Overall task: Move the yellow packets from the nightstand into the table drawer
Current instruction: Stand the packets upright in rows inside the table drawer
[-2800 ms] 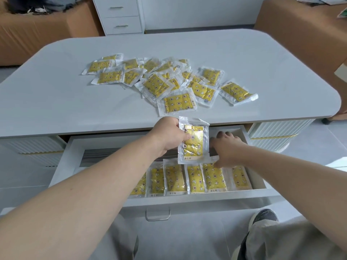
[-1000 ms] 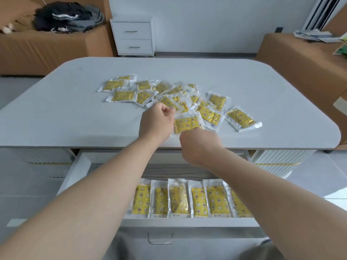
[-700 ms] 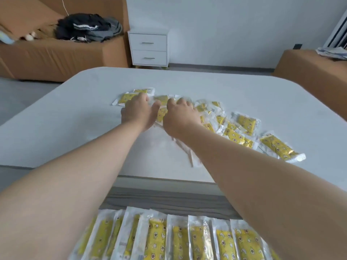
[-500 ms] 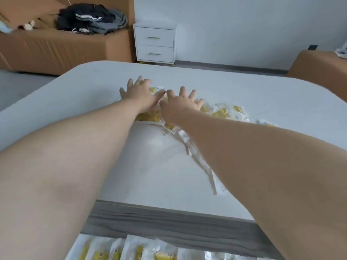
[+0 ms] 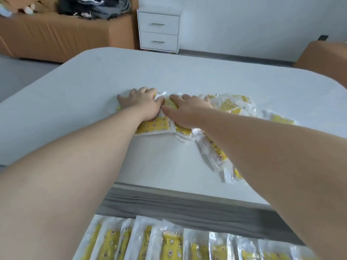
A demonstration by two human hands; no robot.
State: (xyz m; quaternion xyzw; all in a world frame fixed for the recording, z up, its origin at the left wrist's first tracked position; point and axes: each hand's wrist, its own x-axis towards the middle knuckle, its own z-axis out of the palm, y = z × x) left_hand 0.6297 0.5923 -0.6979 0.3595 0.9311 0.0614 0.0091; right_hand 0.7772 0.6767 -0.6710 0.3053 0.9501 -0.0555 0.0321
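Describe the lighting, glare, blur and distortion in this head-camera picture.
Head view: soft, even light; glare whitens the clear wrappers of the table packets; wide-angle distortion swells the near forearms; the left hand and right hand look slightly blurred.

Glossy clear-plastic yellow packets (image 5: 153, 125) lie on a matt table (image 5: 78, 102).

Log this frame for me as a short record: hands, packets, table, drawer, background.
packet pile: loose, overlapping, on the white table
left hand: flat on the pile, no grip on any packet
right hand: flat on the pile beside the left, no grip
drawer packets: side-by-side row at the bottom edge
background: white two-drawer nightstand; brown sofa with clothes
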